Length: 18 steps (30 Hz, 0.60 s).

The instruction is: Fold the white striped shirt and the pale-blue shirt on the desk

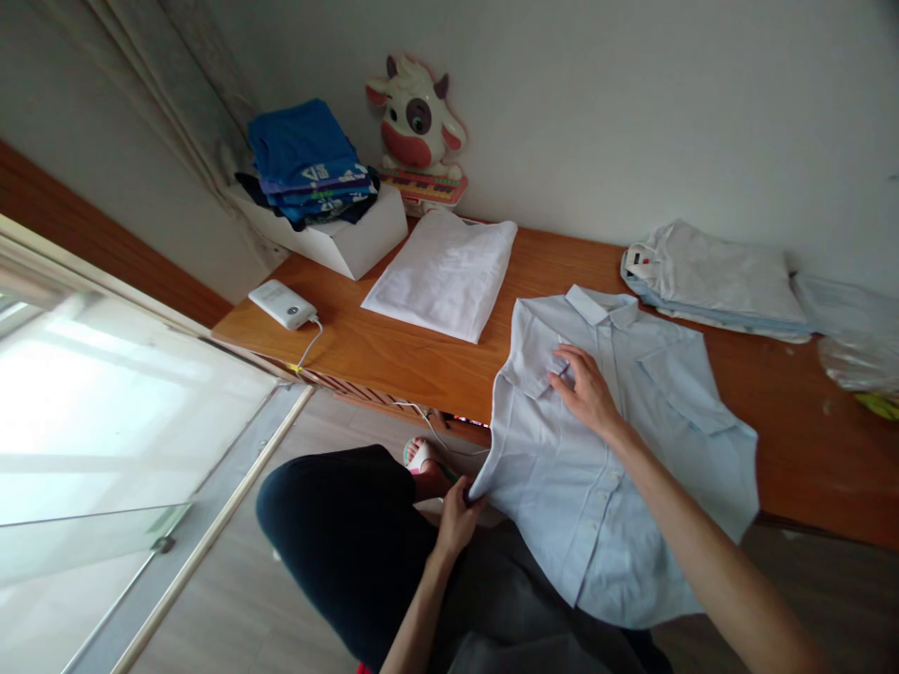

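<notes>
A light blue short-sleeved button-up shirt (562, 487) lies front up, its collar on the wooden table and its lower part hanging over the front edge onto my lap. Pinched in my left hand (460, 520) is the shirt's left-side hem corner. My right hand (586, 388) is over the chest by the left sleeve, fingers apart and slightly curled, gripping nothing; whether the fingertips touch the cloth I cannot tell. Left of the shirt, a folded white garment (449, 271) lies flat on the table.
Blue folded clothes (309, 159) are stacked on a white box (365, 239) at the back left, beside a cow-shaped toy keyboard (421, 131). A white power bank (282, 304) with a cable sits near the left end. Folded shirts (723, 276) and a clear plastic bag (857, 337) lie at the right.
</notes>
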### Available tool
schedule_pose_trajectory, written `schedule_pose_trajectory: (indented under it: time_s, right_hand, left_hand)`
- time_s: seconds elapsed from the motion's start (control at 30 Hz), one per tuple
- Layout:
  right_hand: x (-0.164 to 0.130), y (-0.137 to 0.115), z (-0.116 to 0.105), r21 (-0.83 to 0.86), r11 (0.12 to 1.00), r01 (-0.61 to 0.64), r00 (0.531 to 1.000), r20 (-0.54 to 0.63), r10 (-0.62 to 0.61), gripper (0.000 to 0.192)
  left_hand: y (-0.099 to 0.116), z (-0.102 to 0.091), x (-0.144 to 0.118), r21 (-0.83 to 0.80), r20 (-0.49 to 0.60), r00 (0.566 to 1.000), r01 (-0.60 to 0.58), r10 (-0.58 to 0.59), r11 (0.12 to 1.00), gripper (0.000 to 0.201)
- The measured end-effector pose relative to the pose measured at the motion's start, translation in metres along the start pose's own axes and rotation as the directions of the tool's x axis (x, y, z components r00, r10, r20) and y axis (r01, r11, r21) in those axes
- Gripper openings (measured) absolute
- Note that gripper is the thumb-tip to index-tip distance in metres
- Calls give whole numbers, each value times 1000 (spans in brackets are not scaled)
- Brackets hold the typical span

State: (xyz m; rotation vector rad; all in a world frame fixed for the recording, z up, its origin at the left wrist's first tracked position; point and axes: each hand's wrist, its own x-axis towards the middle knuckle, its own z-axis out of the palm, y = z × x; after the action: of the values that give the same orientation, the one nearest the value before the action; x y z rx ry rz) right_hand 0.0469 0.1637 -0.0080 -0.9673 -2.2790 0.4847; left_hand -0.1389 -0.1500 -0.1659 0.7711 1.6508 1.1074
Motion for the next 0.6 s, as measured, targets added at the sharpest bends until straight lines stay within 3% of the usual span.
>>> schedule_pose_trajectory:
  time_s: [0.17,0.3,0.4,0.47,0.6]
  right_hand:
    - [-2,-3,2,-60,998,19,999,34,-17,50]
    - [5,-13,-6,-186,981,53,995,93,-36,40]
    - [29,-27,-10,-265,964,32,997,77,-12,35]
    - [54,-38,-5,-246,969,-36,993,96,61,46]
    - [105,-58,15,-227,952,-204,912,309,270,62]
  left_hand:
    - [21,-12,-11,-52,143,990,11,-3,999,41]
    - [55,-12,-23,-36,102,994,-44,48,998,44]
    - [77,-10,-44,6,54,995,-79,78,997,39]
    - [87,-7,-63,31,35,995,-99,98,995,37]
    - [98,6,-102,31,23,992,-125,125,992,34]
